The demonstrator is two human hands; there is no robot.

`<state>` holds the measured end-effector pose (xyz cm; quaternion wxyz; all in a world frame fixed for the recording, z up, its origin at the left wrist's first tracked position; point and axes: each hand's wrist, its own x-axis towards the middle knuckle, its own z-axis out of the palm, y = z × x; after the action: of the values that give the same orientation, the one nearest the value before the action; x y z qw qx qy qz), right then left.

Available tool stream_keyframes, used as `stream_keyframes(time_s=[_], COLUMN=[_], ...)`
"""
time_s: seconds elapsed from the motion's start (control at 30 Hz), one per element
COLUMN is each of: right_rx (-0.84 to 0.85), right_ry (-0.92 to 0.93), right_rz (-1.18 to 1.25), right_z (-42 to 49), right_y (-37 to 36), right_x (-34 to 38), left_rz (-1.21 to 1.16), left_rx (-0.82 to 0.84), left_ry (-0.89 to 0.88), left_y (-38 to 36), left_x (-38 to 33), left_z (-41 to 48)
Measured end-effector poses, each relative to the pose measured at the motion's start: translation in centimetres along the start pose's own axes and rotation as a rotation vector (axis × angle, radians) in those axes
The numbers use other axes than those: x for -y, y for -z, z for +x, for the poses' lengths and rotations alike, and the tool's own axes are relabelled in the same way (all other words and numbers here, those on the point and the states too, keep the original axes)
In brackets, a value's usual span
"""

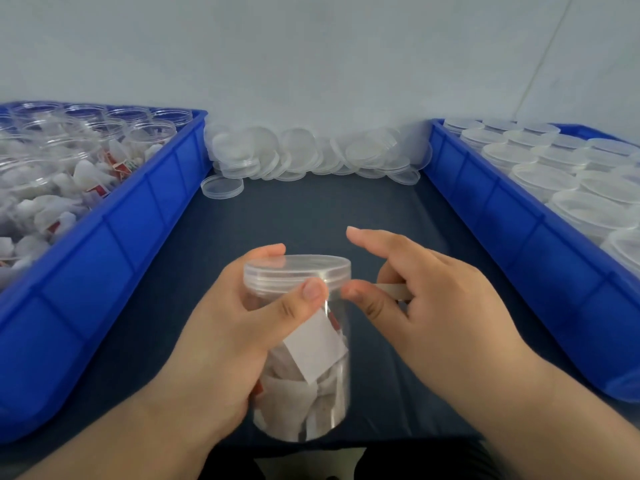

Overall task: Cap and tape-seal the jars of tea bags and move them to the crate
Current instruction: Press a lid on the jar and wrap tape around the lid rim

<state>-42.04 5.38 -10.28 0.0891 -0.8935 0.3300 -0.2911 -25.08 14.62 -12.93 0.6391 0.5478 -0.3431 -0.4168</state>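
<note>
Above dark tabletop [311,209], clear capped tea-bag jar [311,393] in left grip [221,334], tape strip [394,291] in right grip [440,306].

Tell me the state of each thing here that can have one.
held jar, capped, tea bags inside
left hand, grips the held jar, thumb at its lid
right hand, pinches a pale strip, likely tape
left-crate jars, uncapped, with tea bags
right-crate jars, capped
loose lids, piled by the wall
</note>
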Motion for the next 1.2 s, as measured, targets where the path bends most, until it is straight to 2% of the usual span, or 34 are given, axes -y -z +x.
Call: stream_keyframes(time_s=[0.17,0.33,0.53,0.77,1.0,1.2], right_rx=[0.18,0.123,0.062,-0.04,0.02,0.084], right_ry=[-0.141,-0.125,-0.097,-0.012,-0.025,-0.093], right_rz=[0.362,0.486,0.463,0.343,0.263,0.197], right_z=[0.3,0.3,0.5,0.9,0.8,0.2], right_y=[1.0,1.9,1.3,-0.2,-0.8,-0.6], right_x=[-1.1,-1.9,-1.9,-1.5,-1.6,-1.6], left_rz=[-0.076,-0.133,-0.121,-0.153,-0.162,0.021], left_rx=[-0.088,-0.108,-0.083,0.055,0.132,0.117], left_ry=[0.016,0.043,-0.008,-0.013,0.072,0.077], left_y=[0.3,0.1,-0.1,0.2,0.6,0.4], left_x=[0.3,0.5,0.4,0.2,0.3,0.1], left_z=[0.3,0.4,0.0,-0.4,-0.3,0.3])
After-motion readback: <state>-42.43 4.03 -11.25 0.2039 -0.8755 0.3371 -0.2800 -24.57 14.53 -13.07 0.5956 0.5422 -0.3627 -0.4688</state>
